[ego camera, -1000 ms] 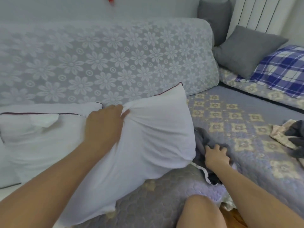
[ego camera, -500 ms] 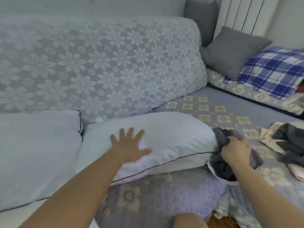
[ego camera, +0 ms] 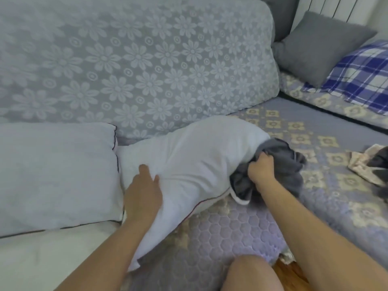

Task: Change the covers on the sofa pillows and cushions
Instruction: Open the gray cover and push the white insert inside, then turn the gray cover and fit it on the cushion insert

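The white pillow [ego camera: 195, 164] is lying on the sofa seat [ego camera: 241, 227], long axis running left-near to right-far, the left hand [ego camera: 142, 192] pressing flat-fingered on it while the right hand [ego camera: 261, 169] is clutching the grey cover [ego camera: 279, 164] at its far-right end.

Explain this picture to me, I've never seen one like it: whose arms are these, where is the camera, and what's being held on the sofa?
The camera sits on a person's head, looking down, so the arms are their own. There is no machine. The left hand lies flat on a white pillow resting on the sofa seat. The right hand grips a bunched grey cover at the pillow's end. Another white pillow lies to the left; a grey cushion and a blue plaid one sit farther right.
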